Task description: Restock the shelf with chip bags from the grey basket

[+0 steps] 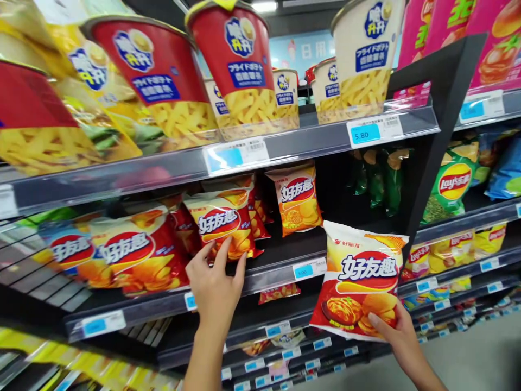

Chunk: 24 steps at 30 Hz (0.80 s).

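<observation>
In my right hand (393,328) is a red and white bag of potato chips (362,279), pinched at its lower right corner with the thumb across the front. The bag hangs in front of the shelf edge, its front facing me. My left hand (217,279) reaches up to a similar chip bag (223,220) standing on the middle shelf. Its fingers are spread at the bag's lower front; whether they press on it I cannot tell. To the right of that bag stands an orange chip bag (299,201).
More chip bags (136,250) stand on the left of the middle shelf (260,282). Above, large tubs of potato sticks (248,65) line the upper shelf. A dark upright divider (437,125) separates green chip bags (451,182) on the right. Lower shelves carry price tags.
</observation>
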Tool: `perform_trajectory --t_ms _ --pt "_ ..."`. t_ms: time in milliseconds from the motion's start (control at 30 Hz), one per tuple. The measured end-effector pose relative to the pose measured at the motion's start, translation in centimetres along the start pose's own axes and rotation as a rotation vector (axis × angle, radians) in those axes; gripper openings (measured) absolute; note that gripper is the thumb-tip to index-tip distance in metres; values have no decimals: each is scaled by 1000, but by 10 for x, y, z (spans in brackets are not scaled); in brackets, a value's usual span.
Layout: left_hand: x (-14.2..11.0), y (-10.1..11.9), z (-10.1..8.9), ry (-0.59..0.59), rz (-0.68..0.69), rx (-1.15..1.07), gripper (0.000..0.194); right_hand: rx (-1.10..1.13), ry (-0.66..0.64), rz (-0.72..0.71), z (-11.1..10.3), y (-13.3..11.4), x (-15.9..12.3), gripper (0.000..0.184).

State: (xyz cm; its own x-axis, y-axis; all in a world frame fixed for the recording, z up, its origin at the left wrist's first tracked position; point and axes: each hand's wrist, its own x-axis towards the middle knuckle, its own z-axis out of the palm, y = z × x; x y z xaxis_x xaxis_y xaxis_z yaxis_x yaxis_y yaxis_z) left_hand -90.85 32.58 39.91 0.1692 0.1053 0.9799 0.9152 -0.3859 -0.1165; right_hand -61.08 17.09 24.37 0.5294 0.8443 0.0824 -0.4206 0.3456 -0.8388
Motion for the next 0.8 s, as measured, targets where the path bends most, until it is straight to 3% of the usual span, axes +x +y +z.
perform_trajectory --t_ms 167,367,467,600,800 --pt "-8 -10 11 58 13 -28 44 -42 -52 -24 5 -15 7 55" --pt "-13 -11 17 56 -48 -58 44 -192 -229 -177 57 -87 31 61" --pt "-14 -9 15 31 -95 -78 43 -208 -312 -239 80 -109 49 59" --pt "-14 -7 12 11 -118 -90 43 -173 -371 -253 95 -113 63 56" --pt "-15 -9 13 31 -89 -112 43 -163 -358 -267 92 -107 62 52"
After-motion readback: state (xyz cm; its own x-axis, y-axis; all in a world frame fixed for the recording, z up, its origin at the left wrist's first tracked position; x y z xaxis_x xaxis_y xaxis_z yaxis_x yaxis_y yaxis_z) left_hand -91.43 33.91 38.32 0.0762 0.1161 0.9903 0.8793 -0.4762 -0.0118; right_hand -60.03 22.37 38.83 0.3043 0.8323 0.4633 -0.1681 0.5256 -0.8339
